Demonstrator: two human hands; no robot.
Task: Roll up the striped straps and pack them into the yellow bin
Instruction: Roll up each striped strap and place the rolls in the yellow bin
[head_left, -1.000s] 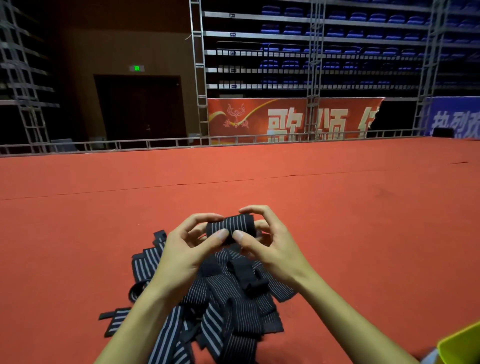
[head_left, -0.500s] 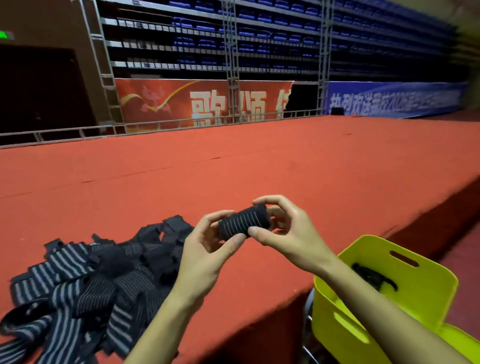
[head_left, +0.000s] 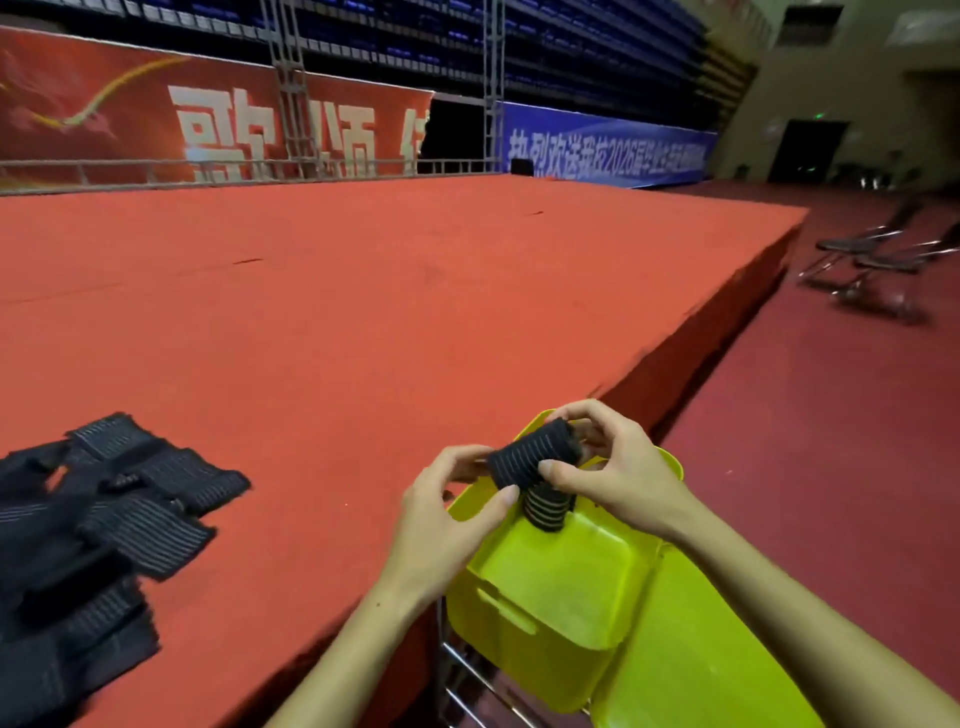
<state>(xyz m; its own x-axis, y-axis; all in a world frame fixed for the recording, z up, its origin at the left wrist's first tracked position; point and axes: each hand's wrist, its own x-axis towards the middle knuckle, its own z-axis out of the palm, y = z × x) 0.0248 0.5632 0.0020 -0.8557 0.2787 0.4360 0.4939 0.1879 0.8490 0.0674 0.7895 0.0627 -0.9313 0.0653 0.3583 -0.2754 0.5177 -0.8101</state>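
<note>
Both hands, left (head_left: 447, 512) and right (head_left: 618, 467), pinch roll (head_left: 535, 460) | axis left-right, tilted | directly over bin (head_left: 566, 597) | right nearer bin.

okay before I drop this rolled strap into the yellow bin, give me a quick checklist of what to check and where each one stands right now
1. Rolled strap held at both ends, by left hand and right hand: ok.
2. Roll tight, no loose tail showing: ok.
3. Roll over the yellow bin opening, past the red stage edge: ok.
4. Free room in the bin beside the roll already inside: ok.
5. Bin steady on its support: cannot tell.
6. Unrolled straps left on the stage to do: not ok, pile remains.
</note>
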